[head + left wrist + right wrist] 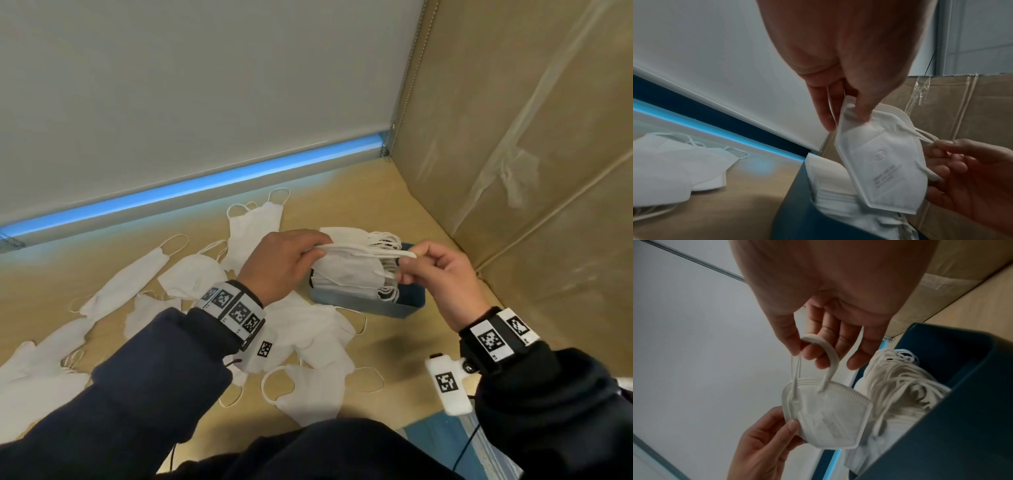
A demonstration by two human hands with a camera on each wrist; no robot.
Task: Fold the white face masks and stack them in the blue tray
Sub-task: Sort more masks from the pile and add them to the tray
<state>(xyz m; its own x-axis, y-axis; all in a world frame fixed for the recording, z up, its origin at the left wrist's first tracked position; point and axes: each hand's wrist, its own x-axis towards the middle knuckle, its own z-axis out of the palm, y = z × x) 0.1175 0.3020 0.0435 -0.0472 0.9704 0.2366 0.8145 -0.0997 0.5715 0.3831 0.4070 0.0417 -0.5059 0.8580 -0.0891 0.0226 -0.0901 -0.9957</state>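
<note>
A folded white mask [346,265] hangs between both hands just above the blue tray [411,306]. My left hand [317,248] pinches its top edge between thumb and fingers [863,110]. My right hand [409,262] pinches the ear loops [830,353] and pulls them out to the right. In the left wrist view the mask [884,165] shows its printed side. A stack of folded masks [356,236] stands packed in the tray, with their loops [900,378] bunched at one end. Several unfolded masks [126,281] lie spread over the wooden table to the left and front.
A cardboard wall [531,171] rises close to the tray's right side. A grey blind [171,102] with a blue strip [205,181] under it closes off the back. More loose masks [308,387] lie in front of the tray. Bare table [404,346] shows right of them.
</note>
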